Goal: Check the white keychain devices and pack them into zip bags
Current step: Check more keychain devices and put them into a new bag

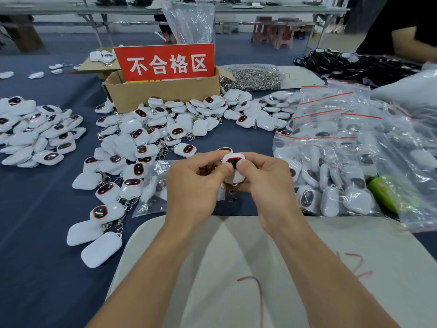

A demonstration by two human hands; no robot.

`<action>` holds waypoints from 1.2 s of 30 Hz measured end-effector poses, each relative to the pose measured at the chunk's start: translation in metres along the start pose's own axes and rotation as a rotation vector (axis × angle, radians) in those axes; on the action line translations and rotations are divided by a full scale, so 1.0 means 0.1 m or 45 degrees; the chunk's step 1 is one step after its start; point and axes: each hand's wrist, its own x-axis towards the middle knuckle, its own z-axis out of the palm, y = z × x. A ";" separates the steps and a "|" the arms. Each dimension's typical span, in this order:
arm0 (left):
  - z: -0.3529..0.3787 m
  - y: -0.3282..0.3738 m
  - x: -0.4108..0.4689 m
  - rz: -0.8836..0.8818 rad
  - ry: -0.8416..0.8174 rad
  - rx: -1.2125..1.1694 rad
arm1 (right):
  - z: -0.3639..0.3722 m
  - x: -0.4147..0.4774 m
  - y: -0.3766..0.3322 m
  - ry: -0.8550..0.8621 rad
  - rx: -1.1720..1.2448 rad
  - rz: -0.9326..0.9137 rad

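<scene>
Both hands up at ctr, above the counter (35, 233): left hand (196, 185) and right hand (264, 183) pinch one white keychain device (233, 162) btwn thumbs & fingers, red dot lit. Zip bag (151, 200) at 9 o'clock of hands. Loose devices (142, 143) at 11, bagged ones (335, 166) at 3. Cardboard box (163, 93) w/ red sign (164, 62) at 12.

A cardboard box (163, 94) sits upper centre of the frame on the table (35, 209), which wears a dark blue cover. A red sign (165, 62) with white characters stands in it. Right of the box lies a heap of silver metal clips (251, 78), and further right a tangle of black cords (354, 65). A green object (387, 194) lies at the right edge under clear plastic. A pale cloth (236, 268) with red marks fills the lower centre. Pink stools (274, 31) stand at the top.
</scene>
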 end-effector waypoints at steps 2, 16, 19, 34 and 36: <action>0.00 0.01 0.00 0.003 -0.003 -0.022 | 0.01 -0.01 0.01 0.013 -0.022 -0.031; -0.01 0.03 -0.02 0.109 0.104 0.172 | 0.01 -0.02 0.02 -0.078 0.006 -0.034; 0.02 0.02 -0.02 0.089 0.119 0.164 | 0.01 -0.03 0.03 -0.081 0.002 -0.060; 0.01 0.00 0.00 0.031 0.075 0.014 | -0.01 -0.02 0.01 -0.011 -0.141 -0.139; -0.01 0.00 0.00 0.039 0.083 -0.007 | -0.01 -0.02 0.00 0.032 -0.129 -0.170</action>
